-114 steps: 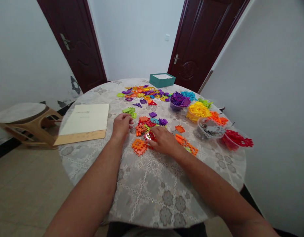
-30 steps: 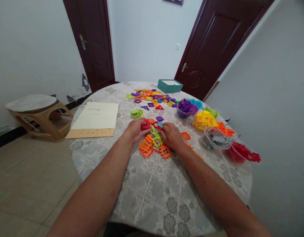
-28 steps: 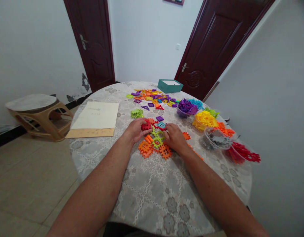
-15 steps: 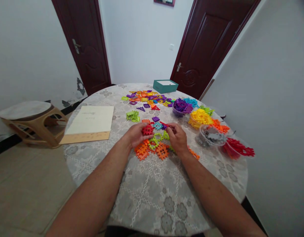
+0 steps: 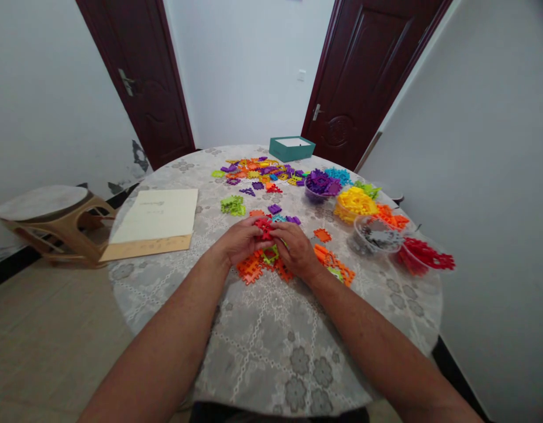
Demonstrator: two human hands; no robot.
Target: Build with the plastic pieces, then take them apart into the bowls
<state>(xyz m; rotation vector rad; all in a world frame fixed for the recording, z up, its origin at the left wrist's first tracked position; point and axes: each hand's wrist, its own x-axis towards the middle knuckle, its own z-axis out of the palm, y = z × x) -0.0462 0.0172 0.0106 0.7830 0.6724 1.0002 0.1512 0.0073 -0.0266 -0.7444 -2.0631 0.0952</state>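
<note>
My left hand (image 5: 239, 239) and my right hand (image 5: 294, 249) meet above the middle of the round table (image 5: 271, 329). Both pinch a small red interlocking plastic piece (image 5: 264, 225) between their fingertips. Just under the hands lie flat orange pieces (image 5: 250, 270) and a lime green piece (image 5: 269, 256). More orange pieces (image 5: 331, 261) lie to the right of my right hand.
Tubs of purple (image 5: 320, 183), yellow (image 5: 354, 203), grey (image 5: 377, 232) and red pieces (image 5: 421, 256) line the right side. Loose mixed pieces (image 5: 259, 170) and a teal box (image 5: 291, 147) sit at the back. A paper envelope (image 5: 153, 220) lies left. A wooden stool (image 5: 46, 218) stands on the floor.
My hands have come together: half a second ago each held its own red piece apart, now both close on red plastic at one spot. The camera tilted slightly.
</note>
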